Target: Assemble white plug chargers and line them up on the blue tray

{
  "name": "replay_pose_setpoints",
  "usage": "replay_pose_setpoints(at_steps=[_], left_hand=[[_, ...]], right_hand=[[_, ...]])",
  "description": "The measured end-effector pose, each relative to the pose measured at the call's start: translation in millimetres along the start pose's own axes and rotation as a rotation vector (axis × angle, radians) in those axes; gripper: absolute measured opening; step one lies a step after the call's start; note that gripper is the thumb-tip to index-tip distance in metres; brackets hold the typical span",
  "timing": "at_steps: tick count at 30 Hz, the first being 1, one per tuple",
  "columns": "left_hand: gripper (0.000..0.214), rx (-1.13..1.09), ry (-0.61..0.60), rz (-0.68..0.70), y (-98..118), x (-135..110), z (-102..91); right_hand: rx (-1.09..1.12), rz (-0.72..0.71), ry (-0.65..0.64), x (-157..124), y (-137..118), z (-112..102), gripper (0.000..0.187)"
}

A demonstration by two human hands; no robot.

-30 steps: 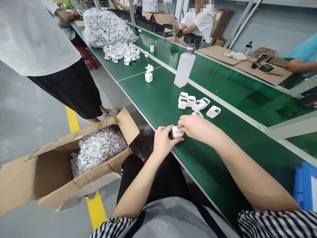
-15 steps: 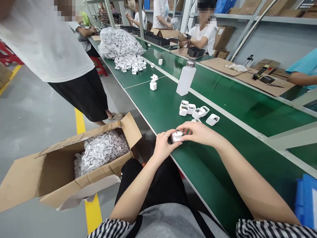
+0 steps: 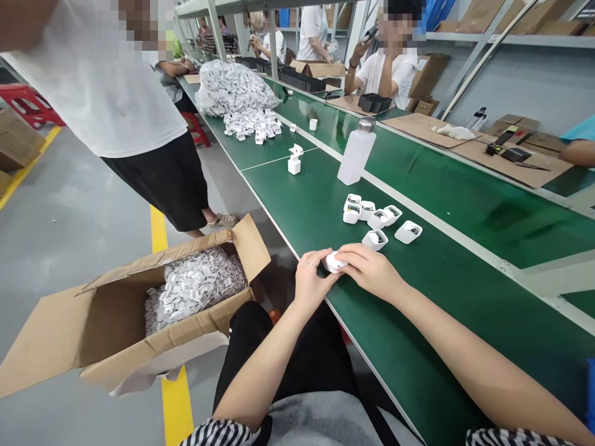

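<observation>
A small white plastic charger shell sits at the near edge of the green conveyor table, gripped between both my hands. My left hand, with a ring on one finger, curls round its left side. From the right, my right hand closes its fingers over the top of it. Several open white shells lie on the table just beyond my hands.
A white plastic bottle stands further up the table, with a single white charger to its left and a big heap of bagged white parts. An open cardboard box of bagged parts sits on the floor at left. A person stands beside it; others work across the table.
My right hand's fingers have come down from a raised pinch onto the top of the shell. The camera has tilted up slightly; a loose shell near my hands is now uncovered.
</observation>
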State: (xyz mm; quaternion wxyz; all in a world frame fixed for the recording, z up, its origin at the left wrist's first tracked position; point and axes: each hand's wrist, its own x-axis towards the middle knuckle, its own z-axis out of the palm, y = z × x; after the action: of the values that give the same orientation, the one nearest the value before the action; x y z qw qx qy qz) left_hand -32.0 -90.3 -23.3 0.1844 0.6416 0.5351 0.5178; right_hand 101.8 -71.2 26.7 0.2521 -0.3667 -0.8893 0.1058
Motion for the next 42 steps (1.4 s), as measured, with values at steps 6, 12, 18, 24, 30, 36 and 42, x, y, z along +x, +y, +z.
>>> replay_pose_setpoints(at_steps=[6, 12, 18, 24, 30, 36, 42], left_hand=[[0.031, -0.019, 0.092, 0.070, -6, -5, 5.6], [0.027, -0.100, 0.149, 0.220, -13, -7, 8.4], [0.024, -0.172, 0.055, 0.357, -13, -12, 6.7], [0.059, -0.164, -0.254, 0.180, -3, -12, -12.9], [0.091, -0.308, -0.418, 0.063, -8, -8, -25.0], [0.088, -0.176, -0.296, 0.177, -7, -6, -24.2], [0.093, -0.137, -0.377, 0.111, 1, 1, -29.8]], right_hand=[[0.386, 0.342, -0.270, 3, 3, -10, 0.053], [0.877, 0.531, -0.443, 7, 15, -9, 0.054], [0.961, 0.567, -0.491, 8, 8, -7, 0.050], [0.970, 0.619, -0.287, 4, 3, 2, 0.045], [0.894, 0.551, -0.170, 1, 0, 6, 0.047], [0.884, 0.515, -0.123, 0, -2, 6, 0.045], [0.884, 0.536, -0.103, 0, -3, 8, 0.045]])
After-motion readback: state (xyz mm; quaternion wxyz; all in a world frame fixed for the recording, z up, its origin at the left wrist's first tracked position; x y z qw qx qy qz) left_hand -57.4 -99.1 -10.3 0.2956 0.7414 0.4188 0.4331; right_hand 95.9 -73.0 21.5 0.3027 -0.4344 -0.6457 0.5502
